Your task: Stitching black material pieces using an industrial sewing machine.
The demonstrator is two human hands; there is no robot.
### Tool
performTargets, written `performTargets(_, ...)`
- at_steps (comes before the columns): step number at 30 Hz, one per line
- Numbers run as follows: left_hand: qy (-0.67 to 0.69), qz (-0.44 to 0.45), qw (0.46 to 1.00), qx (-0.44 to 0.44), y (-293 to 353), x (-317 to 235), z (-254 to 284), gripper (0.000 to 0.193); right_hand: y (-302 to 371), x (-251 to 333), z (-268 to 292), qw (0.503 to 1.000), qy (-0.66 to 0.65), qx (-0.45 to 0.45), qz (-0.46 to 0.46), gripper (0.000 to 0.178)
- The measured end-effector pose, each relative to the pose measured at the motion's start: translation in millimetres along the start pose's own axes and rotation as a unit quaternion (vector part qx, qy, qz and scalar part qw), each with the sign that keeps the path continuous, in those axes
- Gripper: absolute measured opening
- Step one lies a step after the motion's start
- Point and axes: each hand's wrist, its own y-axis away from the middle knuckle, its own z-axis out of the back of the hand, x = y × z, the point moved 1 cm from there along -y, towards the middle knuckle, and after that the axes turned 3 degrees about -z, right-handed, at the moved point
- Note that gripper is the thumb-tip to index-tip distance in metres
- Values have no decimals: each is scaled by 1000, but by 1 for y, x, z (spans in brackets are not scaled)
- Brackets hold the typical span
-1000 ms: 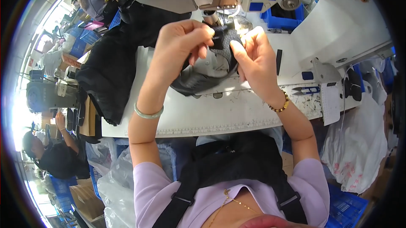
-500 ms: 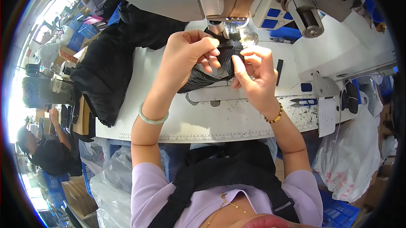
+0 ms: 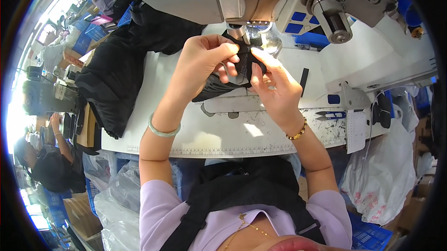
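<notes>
Black fabric (image 3: pixel 244 65) lies bunched under the head of a sewing machine (image 3: pixel 253 0). My left hand (image 3: pixel 209 60) pinches its left side between thumb and fingers, close to the needle area. On the right side of the same fabric, my right hand (image 3: pixel 275 76) grips with thumb and index finger, the other fingers curled below. The two hands are a short gap apart, and a light stitched or mesh patch shows between them. Needle and presser foot are mostly hidden by the cloth and a clear guard (image 3: pixel 269 41).
A large heap of black fabric (image 3: pixel 111 74) hangs over the table's left side. Blue-handled thread snips (image 3: pixel 331 115) lie at the right, beside a white card (image 3: pixel 356 132). A printed ruler (image 3: pixel 209 152) runs along the front edge. Plastic bags (image 3: pixel 379 172) hang at the right; co-workers sit at the left.
My right hand has shifted left and slightly up along the fabric, its index finger now near the presser foot. My left hand keeps its pinch. The whole view has shifted slightly.
</notes>
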Motion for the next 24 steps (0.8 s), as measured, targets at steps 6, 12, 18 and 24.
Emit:
performTargets(6, -156, -49, 986, 9, 3, -6, -2, 26, 2, 2, 0, 1000, -2, 2, -13, 39)
performTargets(12, -167, -57, 984, 0, 1, -2, -1, 23, 1, 2, -2, 1000, 3, -3, -13, 38)
performTargets(18, -51, -70, 996, 10, -6, 7, 2, 16, 0, 2, -1, 1000, 6, 3, -19, 40)
performTargets(24, -2, -65, 998, 22, -7, 8, -1, 17, 1, 2, 0, 1000, 1, 11, -26, 42)
